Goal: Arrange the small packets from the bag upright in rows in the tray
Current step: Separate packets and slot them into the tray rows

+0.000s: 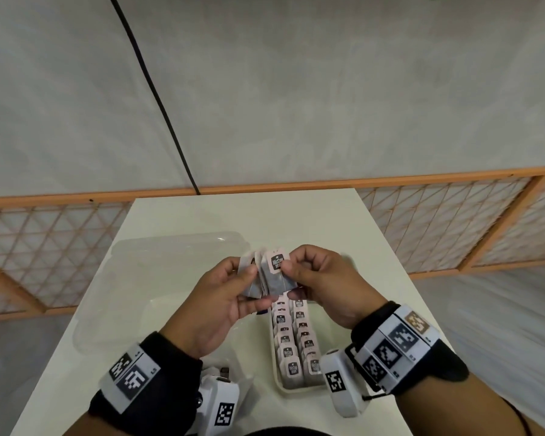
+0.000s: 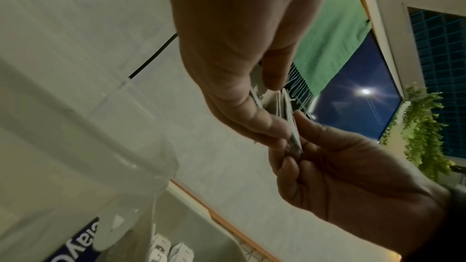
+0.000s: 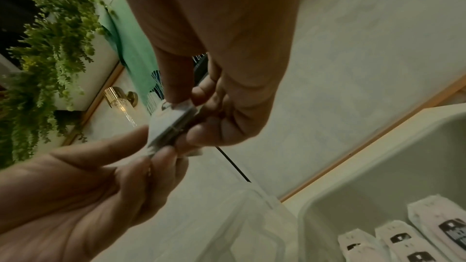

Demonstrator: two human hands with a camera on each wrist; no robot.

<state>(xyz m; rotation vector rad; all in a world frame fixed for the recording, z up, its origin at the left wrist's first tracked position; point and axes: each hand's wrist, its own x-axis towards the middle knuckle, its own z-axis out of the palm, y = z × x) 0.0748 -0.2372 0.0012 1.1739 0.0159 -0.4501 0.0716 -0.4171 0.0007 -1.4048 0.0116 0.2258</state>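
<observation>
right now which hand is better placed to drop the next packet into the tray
Probably the right hand: it pinches the front packet of the stack and hangs above the tray, while the left hand holds the remaining stack.

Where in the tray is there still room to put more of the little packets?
The tray has two full rows of packets down its length. The far end is hidden under both hands, so free room there cannot be judged. Bare table lies beyond the hands, and more right of the tray. A clear plastic container sits to the left.
</observation>
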